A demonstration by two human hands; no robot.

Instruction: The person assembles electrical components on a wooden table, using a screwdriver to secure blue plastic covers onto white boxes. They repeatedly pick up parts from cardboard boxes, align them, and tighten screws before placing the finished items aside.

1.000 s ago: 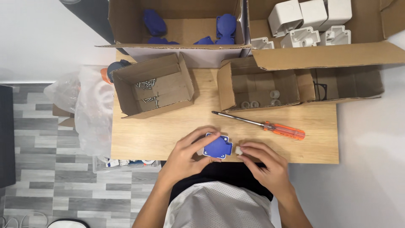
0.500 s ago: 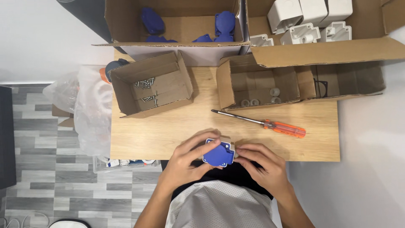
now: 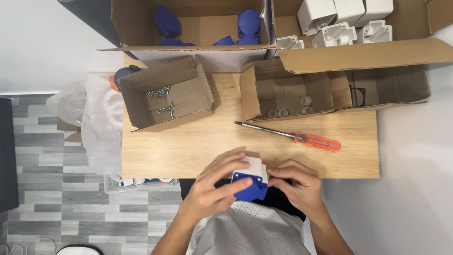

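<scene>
The person is holding a small socket (image 3: 250, 182) at the near edge of the table (image 3: 198, 146), just in front of their body. It is a white housing with a blue front piece, and the blue face is turning toward the chest. The left hand (image 3: 212, 189) is wrapping around it, fingers lying over the white top and the thumb pressing on the blue face, so that hand is clamped on the socket. The right hand (image 3: 295, 186) is touching the socket's right side with curled fingers; the fingertips are pinching together there, but I cannot tell whether they are gripping the socket itself or something tiny against it.

Beyond the hands, a screwdriver (image 3: 302, 137) with an orange handle is lying on the wood, its shaft pointing left. Behind it a low box (image 3: 292, 97) is holding a few small grey rings along its near wall. To the left another open box (image 3: 165, 99) is holding loose screws (image 3: 163, 101). Along the far side two big cartons are standing: the left carton (image 3: 198, 28) is holding blue parts (image 3: 247, 23), the right carton (image 3: 377, 52) is holding white housings (image 3: 347, 19). A clear plastic bag (image 3: 101, 123) is hanging off the table's left edge, above the grey plank floor.
</scene>
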